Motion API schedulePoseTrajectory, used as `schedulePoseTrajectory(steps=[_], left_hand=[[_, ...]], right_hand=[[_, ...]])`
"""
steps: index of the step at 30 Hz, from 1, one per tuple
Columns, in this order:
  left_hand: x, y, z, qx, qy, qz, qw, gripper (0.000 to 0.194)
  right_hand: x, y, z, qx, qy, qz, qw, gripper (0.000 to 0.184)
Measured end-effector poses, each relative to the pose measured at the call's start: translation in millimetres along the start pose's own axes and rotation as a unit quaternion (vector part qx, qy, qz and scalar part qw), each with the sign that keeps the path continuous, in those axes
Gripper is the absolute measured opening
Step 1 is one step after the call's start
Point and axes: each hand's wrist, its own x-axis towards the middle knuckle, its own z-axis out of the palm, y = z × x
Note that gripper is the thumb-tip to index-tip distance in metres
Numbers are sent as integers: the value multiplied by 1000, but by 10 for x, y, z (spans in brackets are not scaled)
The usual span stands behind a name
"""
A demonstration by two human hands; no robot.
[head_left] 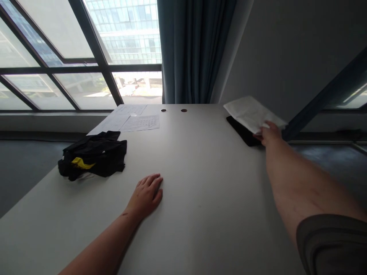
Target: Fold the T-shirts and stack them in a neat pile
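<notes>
My right hand [268, 133] reaches to the far right of the white table [197, 183] and grips the near corner of a flat white packet [249, 112], which looks like folded cloth or a soft bag. Under it lies a flat black item [242, 131], mostly covered; its kind does not show. My left hand [147, 194] rests palm down on the tabletop with its fingers stretched out and holds nothing. To the left of that hand is a crumpled black garment [94, 152] with a yellow patch showing.
Several sheets of paper [140, 123] lie at the table's back left. Two round cable holes [184, 110] sit near the back edge. Beyond stand a window [132, 38] and a dark blue curtain [195, 53], with a wall [286, 49] to the right.
</notes>
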Motion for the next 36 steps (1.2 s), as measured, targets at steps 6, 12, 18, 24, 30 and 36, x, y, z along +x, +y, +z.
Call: schedulePoseTrajectory(steps=[6, 12, 18, 24, 30, 36], left_hand=[[41, 28, -3, 16, 1, -14, 1000, 38], [39, 34, 2, 20, 8, -11, 1000, 37], [32, 29, 1, 16, 13, -10, 1000, 37], [32, 22, 16, 7, 20, -10, 1000, 36], [114, -113, 66, -21, 28, -27, 999, 38], [491, -200, 131, 2, 36, -83, 996, 41]], right_hand=[[-152, 668, 120, 58, -12, 162, 985, 43], [-222, 791, 143, 7, 47, 140, 989, 43], [-468, 828, 285, -204, 71, 61, 974, 46], [-569, 920, 409, -312, -26, 58, 948, 73], [-878, 836, 372, -351, -114, 65, 927, 73], [-1645, 577, 446, -381, -185, 0, 906, 71]])
